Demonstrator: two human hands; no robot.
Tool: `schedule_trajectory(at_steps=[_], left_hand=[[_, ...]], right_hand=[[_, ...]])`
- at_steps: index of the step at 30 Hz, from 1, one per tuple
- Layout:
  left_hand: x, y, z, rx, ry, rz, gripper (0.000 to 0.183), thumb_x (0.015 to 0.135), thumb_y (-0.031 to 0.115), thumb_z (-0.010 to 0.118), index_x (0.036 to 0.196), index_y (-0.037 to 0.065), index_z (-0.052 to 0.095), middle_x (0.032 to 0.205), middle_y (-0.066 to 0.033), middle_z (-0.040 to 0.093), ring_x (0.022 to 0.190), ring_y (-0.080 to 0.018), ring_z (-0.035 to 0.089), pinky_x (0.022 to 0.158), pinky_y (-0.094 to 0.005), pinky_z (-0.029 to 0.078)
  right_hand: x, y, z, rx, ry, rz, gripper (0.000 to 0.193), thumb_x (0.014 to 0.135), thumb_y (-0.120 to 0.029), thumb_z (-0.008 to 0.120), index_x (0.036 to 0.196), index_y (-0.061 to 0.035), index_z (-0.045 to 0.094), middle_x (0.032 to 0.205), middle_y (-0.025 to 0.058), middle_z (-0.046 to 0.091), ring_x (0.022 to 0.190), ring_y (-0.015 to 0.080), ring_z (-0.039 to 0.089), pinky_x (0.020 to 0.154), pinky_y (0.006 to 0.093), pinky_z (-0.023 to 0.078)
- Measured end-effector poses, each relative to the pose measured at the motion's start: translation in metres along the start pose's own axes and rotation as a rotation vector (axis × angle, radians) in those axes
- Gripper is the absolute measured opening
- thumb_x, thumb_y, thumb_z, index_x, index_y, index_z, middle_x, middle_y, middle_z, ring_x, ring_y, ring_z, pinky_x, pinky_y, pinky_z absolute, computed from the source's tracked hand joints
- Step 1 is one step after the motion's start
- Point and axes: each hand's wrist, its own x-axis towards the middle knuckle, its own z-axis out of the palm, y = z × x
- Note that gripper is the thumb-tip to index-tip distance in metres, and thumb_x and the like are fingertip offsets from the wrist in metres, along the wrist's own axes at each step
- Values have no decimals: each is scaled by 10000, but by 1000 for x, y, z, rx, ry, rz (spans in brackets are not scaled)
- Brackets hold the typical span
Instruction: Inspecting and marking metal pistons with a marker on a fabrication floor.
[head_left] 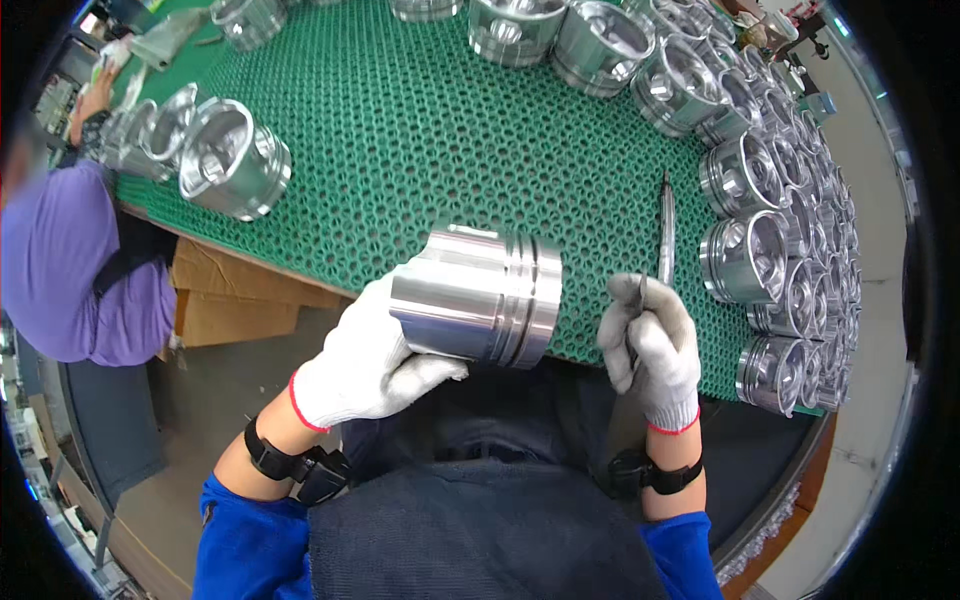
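Observation:
My left hand [365, 365], in a white knit glove with a red cuff, is closed around a shiny metal piston [465, 295]. The piston lies on its side in the grip above the mat's near edge, its ring grooves facing right. To its right, my gloved right hand [655, 350] is closed, thumb and fingers pinching a slim pointed metal tool [642, 292]; most of that tool is hidden by the glove. Just beyond this hand a pen-like metal tool [667, 225] lies on the green mat [400, 130].
Many pistons [745, 260] stand packed along the right side and far right. Another piston [235, 160] stands at the left beside several more. A person in a purple top [60, 265] is at the far left, near a cardboard box [240, 290] below the table edge.

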Motion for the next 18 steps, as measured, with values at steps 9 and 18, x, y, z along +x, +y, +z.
schedule_trajectory(at_steps=[9, 18], left_hand=[[-9, -17, 2, 172, 19, 283, 505, 680, 273, 856, 1120, 87, 692, 1198, -173, 639, 1165, -447, 564, 1022, -521, 434], [-8, -17, 3, 194, 19, 266, 524, 699, 368, 832, 1119, 87, 692, 1210, -169, 638, 1152, -433, 580, 1007, -517, 449]], right_hand=[[-1, -2, 4, -80, 75, 24, 422, 914, -157, 521, 1274, 62, 534, 799, 127, 633, 488, 104, 520, 421, 218, 405], [5, -37, -9, -1369, 78, -501, 436, 876, -187, 692, 1286, -68, 601, 1011, 87, 682, 863, 229, 669, 745, 330, 538]])
